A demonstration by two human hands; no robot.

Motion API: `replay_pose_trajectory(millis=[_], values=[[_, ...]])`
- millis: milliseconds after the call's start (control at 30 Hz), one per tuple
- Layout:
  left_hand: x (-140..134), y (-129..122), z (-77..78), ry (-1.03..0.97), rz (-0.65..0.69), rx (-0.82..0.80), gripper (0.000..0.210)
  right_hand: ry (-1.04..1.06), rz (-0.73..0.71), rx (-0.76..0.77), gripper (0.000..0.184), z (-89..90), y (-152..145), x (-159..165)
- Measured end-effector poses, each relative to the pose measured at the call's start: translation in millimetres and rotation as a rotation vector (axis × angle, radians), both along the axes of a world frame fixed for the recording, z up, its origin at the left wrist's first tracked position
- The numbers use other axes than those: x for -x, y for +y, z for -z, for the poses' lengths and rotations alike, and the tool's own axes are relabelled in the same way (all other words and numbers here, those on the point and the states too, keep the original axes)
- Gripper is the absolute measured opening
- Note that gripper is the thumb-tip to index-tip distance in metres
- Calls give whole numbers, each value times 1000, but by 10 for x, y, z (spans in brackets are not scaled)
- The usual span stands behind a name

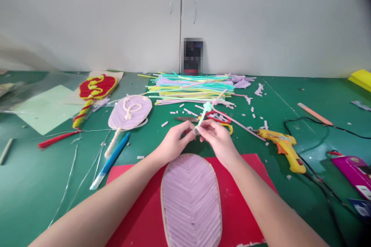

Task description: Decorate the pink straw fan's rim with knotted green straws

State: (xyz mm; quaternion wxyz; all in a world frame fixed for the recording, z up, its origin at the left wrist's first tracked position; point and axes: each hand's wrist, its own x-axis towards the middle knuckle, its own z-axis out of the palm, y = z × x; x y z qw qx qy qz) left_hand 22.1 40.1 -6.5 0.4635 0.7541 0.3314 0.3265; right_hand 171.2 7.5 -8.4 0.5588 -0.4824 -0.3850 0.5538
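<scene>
My left hand [179,139] and my right hand [216,137] meet at the centre, fingertips pinched on a mint-green pipe cleaner [204,113]. Its upper end is bent into a small cluster. Below my hands, an oval panel [191,200] covered in lilac strips in a chevron pattern lies on a red board [243,185]. Just beyond my fingers are scissors [227,117] with red and yellow handles, partly hidden by my hands. A bent pink pipe cleaner [236,121] lies to the right of them.
A pile of pastel pipe cleaners [191,88] lies at the back. On the right is a yellow glue gun [282,148] with a black cord. To the left are a lilac fan [130,112], a red fan [98,87] and a blue pen [111,160]. Lilac scraps are scattered about.
</scene>
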Motion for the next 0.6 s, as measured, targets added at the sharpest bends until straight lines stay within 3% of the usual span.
replay_pose_trajectory(millis=[433,600], values=[[-23,0,61,-25,-1,81,28,6,54,31,25,47,27,-36],[-17,-9,41,29,0,25,19,-8,65,2,23,41,24,-28]])
